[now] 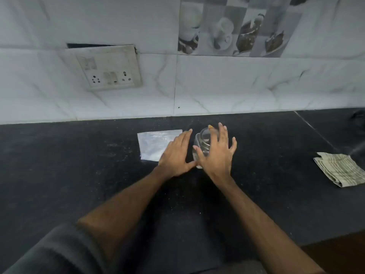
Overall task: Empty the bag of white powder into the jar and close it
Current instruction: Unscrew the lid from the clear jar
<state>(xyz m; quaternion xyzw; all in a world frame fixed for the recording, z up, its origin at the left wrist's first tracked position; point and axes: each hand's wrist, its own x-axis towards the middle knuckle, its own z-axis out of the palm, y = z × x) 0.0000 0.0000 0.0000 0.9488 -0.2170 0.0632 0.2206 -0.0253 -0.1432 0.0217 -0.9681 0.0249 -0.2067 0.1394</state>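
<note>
Well, from my end I see both hands out over the dark desk (79, 175), close to the tiled wall (237, 86). The jar (203, 138) is clear glass and stands near the middle, with the bag of white powder (154, 144) lying flat just to its left. The left hand (174, 155) is flat, its fingers (185, 136) straight and together over the bag's right edge, thumb reaching toward the foot of the jar; it grips nothing. The right hand (218, 155) covers the jar from the near side, fingers spread wide and barely bent (whether they touch the glass I cannot tell). A small orange bit (211, 126) shows at the jar's far rim. A folded cloth (339, 169) lies well apart to the right, and a socket plate (110, 68) sits on the wall.
</note>
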